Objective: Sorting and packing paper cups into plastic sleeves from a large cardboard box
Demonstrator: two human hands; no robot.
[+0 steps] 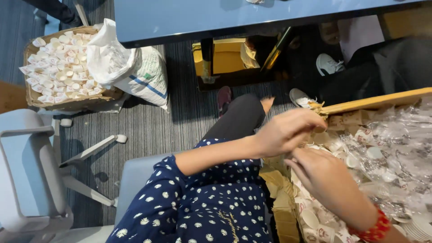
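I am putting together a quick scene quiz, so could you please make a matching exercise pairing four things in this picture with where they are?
Things:
1. white sack
2. red bangle
3. office chair
4. blue table

Places:
A. along the top edge of the view
B. on the wrist over the box of paper cups
C. on the carpet at the left edge
D. leaning against the far carton of small cups

Pairs: 1-D, 2-B, 3-C, 4-A
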